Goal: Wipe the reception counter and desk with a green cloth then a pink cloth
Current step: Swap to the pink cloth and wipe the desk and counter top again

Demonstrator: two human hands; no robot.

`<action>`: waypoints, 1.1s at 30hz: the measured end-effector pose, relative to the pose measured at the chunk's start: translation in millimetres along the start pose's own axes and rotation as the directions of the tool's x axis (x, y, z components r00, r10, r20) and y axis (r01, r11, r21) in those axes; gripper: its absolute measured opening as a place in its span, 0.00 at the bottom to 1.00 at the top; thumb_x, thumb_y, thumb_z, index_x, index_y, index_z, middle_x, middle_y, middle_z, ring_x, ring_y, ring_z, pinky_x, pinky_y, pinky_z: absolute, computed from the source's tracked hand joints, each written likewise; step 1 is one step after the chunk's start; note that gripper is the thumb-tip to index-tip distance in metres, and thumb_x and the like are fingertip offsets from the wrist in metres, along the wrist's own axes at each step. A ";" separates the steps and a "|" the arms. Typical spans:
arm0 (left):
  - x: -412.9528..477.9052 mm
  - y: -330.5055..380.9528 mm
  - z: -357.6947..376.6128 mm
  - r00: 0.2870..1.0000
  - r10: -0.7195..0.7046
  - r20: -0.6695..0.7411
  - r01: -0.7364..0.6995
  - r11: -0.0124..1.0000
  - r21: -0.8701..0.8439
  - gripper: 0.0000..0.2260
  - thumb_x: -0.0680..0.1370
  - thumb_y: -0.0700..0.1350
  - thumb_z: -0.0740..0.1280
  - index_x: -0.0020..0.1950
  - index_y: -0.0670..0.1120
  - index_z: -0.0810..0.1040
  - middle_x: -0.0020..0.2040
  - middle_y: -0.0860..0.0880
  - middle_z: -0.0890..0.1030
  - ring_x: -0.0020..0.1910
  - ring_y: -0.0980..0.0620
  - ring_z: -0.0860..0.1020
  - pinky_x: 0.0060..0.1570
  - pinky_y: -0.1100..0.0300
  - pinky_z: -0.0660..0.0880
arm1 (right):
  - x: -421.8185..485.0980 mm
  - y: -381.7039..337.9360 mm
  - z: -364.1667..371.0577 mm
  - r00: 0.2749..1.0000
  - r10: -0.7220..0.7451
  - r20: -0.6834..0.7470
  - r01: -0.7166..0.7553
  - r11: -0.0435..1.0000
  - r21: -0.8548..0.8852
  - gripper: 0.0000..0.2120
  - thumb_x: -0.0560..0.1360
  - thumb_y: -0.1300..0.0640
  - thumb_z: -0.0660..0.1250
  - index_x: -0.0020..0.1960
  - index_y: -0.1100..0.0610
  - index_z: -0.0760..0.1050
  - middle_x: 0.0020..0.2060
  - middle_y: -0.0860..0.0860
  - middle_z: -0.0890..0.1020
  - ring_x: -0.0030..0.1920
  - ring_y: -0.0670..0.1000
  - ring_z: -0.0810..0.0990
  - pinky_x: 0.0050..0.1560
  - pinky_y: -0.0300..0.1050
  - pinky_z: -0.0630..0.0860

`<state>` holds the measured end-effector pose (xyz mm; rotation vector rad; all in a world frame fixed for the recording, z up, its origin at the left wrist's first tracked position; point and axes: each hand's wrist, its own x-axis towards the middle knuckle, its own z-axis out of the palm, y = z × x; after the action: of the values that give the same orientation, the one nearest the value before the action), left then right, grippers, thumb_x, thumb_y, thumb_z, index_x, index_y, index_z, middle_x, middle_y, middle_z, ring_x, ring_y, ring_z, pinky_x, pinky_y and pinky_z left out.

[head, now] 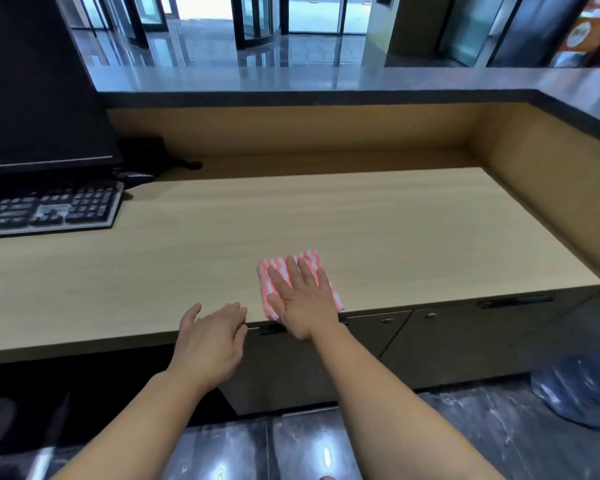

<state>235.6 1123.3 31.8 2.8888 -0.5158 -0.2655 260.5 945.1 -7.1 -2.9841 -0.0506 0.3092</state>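
Observation:
A folded pink-and-white striped cloth lies on the light wooden desk, close to its front edge. My right hand presses flat on the cloth with straight, spread fingers. My left hand hovers at the desk's front edge to the left of the cloth, fingers relaxed and slightly bent, holding nothing. The raised grey reception counter runs along the back and turns down the right side. No green cloth is in view.
A black keyboard and a dark monitor stand at the desk's left end. Dark cabinet doors with handles sit under the desk. A blue plastic bag lies on the marble floor at right.

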 end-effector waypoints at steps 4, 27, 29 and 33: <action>9.6 21.9 5.3 0.998 0.039 0.042 -0.040 0.999 0.014 0.14 0.83 0.49 0.51 0.62 0.51 0.73 0.65 0.56 0.75 0.65 0.57 0.72 0.72 0.55 0.44 | -15.8 64.3 -5.3 0.989 0.144 -0.015 -0.144 0.990 0.013 0.26 0.83 0.43 0.41 0.79 0.43 0.37 0.79 0.50 0.38 0.78 0.52 0.34 0.76 0.56 0.35; 22.9 46.0 8.5 0.986 -0.065 0.154 0.052 0.995 0.089 0.10 0.81 0.46 0.51 0.48 0.51 0.72 0.53 0.53 0.80 0.63 0.53 0.74 0.74 0.50 0.48 | -32.8 36.2 -2.3 0.959 0.276 0.068 -0.279 0.959 0.049 0.28 0.83 0.42 0.39 0.77 0.46 0.30 0.76 0.54 0.32 0.75 0.57 0.29 0.72 0.61 0.29; 23.5 55.0 5.9 0.985 -0.120 0.124 0.117 0.992 0.036 0.12 0.81 0.46 0.51 0.43 0.51 0.73 0.45 0.53 0.79 0.56 0.51 0.77 0.73 0.50 0.51 | -33.8 15.2 0.3 0.985 0.152 0.085 -0.155 0.988 0.029 0.28 0.83 0.41 0.40 0.77 0.44 0.31 0.77 0.53 0.33 0.75 0.55 0.29 0.72 0.60 0.28; 21.7 77.8 7.4 0.993 -0.108 0.057 0.108 0.994 -0.003 0.14 0.80 0.46 0.51 0.47 0.52 0.76 0.46 0.53 0.82 0.53 0.52 0.78 0.73 0.50 0.51 | -35.2 13.1 0.9 0.995 -0.007 0.098 0.004 0.999 0.033 0.29 0.83 0.47 0.48 0.78 0.43 0.35 0.78 0.52 0.36 0.77 0.53 0.32 0.74 0.56 0.31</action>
<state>229.0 1042.7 38.8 2.9147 -0.3679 -0.3662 226.2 930.6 -2.8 -2.9338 -0.0634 0.4508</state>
